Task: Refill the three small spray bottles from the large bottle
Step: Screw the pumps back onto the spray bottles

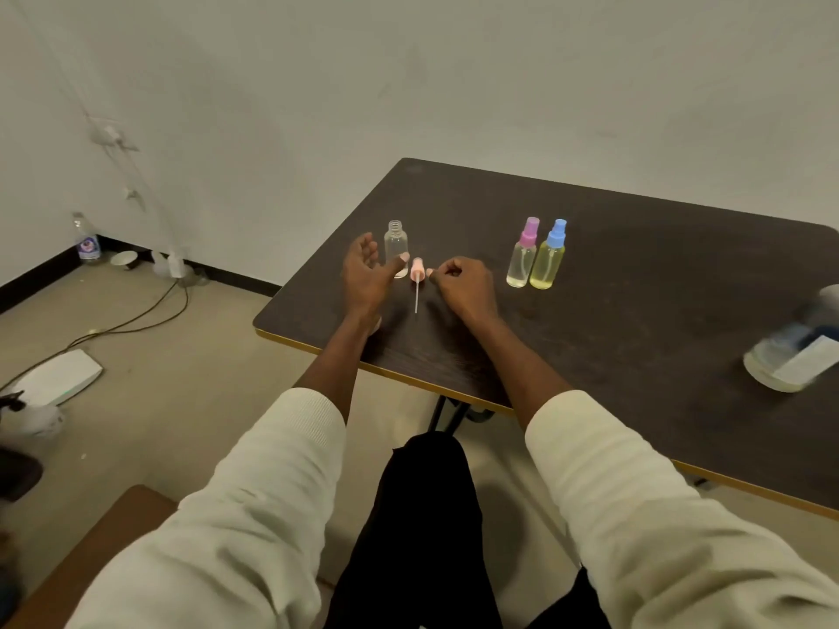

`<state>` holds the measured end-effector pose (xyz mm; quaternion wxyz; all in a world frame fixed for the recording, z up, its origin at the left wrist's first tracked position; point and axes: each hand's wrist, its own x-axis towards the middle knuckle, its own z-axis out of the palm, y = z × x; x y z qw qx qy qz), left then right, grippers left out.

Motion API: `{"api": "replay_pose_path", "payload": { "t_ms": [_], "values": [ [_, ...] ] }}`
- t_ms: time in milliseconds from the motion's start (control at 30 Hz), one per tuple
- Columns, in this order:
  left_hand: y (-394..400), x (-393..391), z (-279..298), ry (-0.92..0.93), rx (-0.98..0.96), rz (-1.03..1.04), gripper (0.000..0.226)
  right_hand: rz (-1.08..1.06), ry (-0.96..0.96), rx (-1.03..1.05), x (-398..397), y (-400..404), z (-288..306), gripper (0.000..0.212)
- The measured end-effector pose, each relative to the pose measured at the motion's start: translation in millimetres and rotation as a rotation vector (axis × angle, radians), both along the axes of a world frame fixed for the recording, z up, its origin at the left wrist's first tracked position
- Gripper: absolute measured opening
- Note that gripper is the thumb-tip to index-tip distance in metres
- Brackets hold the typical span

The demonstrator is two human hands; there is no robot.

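Note:
A small clear spray bottle (396,247) stands uncapped and nearly empty near the table's left end. Its pink spray head (416,275) with a thin dip tube lies on the table just right of it. My left hand (364,276) is spread beside the bottle, thumb tip near its base. My right hand (461,283) has curled fingers right of the pink head and holds nothing. Two capped small bottles stand further right: one with a purple head (523,256), one with a blue head (550,258) and yellowish liquid. The large bottle (792,351) lies blurred at the right edge.
The dark table (635,311) has a yellow front edge. On the floor to the left are a white flat box (56,379), cables, a plastic bottle (86,240) by the wall and a small bowl. A brown seat shows at lower left.

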<state>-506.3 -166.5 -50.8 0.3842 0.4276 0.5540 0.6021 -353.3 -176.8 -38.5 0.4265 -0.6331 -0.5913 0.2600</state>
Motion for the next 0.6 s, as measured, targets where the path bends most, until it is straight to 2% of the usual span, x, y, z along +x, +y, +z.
{"api": "replay_pose_path", "payload": {
  "t_ms": [100, 167, 300, 500, 600],
  "values": [
    [6, -4, -4, -0.003, -0.009, -0.042, 0.077, 0.007, 0.005, -0.033, -8, 13, 0, 0.026],
    [6, -3, -6, 0.043, 0.01, -0.074, 0.07, 0.005, 0.005, -0.036, -13, 19, -1, 0.032],
    [2, 1, -6, 0.106, 0.059, -0.075, 0.052, 0.009, 0.0, -0.034, -19, 24, -2, 0.03],
    [-3, 3, -3, 0.155, 0.075, -0.062, 0.055, 0.027, -0.101, -0.088, -20, 25, 4, 0.033],
    [-5, 4, -2, 0.176, 0.095, -0.056, 0.049, 0.04, -0.139, -0.126, -17, 24, 11, 0.037]
  ]
}}
